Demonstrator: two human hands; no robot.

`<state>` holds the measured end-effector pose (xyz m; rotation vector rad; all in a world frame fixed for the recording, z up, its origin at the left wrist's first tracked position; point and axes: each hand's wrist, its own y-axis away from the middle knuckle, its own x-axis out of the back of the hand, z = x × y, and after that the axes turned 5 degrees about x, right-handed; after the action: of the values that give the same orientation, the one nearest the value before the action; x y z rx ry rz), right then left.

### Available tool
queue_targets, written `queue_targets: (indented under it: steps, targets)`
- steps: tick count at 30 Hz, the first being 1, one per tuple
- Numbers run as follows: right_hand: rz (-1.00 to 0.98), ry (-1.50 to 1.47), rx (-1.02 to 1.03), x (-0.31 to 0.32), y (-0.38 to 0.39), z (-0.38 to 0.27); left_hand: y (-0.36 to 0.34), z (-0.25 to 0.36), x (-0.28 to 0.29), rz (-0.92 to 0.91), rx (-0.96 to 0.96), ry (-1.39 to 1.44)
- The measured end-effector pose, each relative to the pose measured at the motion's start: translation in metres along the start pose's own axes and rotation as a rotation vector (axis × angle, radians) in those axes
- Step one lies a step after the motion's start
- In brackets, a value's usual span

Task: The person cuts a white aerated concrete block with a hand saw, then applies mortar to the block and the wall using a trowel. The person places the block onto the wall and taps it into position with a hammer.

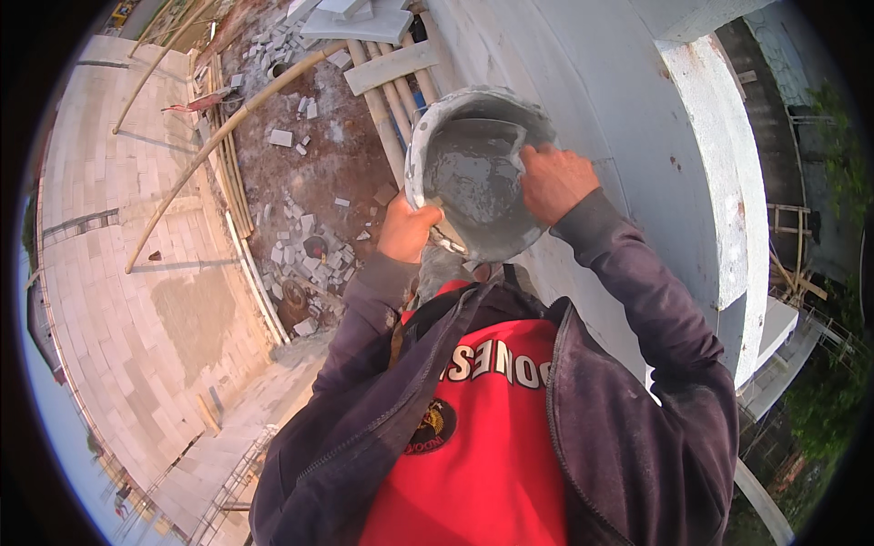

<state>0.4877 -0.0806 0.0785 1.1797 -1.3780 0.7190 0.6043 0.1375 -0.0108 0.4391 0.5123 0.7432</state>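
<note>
A round bucket [428, 127], smeared grey and holding wet grey cement [473, 187], is held up close to my chest. My left hand [406, 227] grips its near-left rim. My right hand [552, 178] reaches into the bucket from the right and is closed on a trowel handle; the trowel blade [508, 144] lies in the cement against the inner wall. Both forearms wear dark purple jacket sleeves over a red shirt.
A plastered grey wall [583, 82] rises just beyond the bucket, with a white concrete ledge [719, 164] to the right. Far below on the left lie bamboo poles [214, 146], scattered white blocks [309, 250], brown ground and a block wall [118, 273].
</note>
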Motion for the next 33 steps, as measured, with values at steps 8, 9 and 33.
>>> queue_targets:
  steps: [8, 9, 33]
  targets:
    - [-0.482, -0.418, -0.152, -0.024, -0.039, 0.031, 0.0, 0.012, -0.015, 0.026, -0.02, -0.054]
    - [-0.621, -0.523, -0.174, -0.02, -0.038, 0.038, -0.001, 0.006, -0.013, 0.036, -0.025, -0.071]
    - [-0.302, -0.539, -0.116, -0.038, -0.001, 0.023, 0.006, -0.026, -0.003, 0.138, 0.019, 0.199]
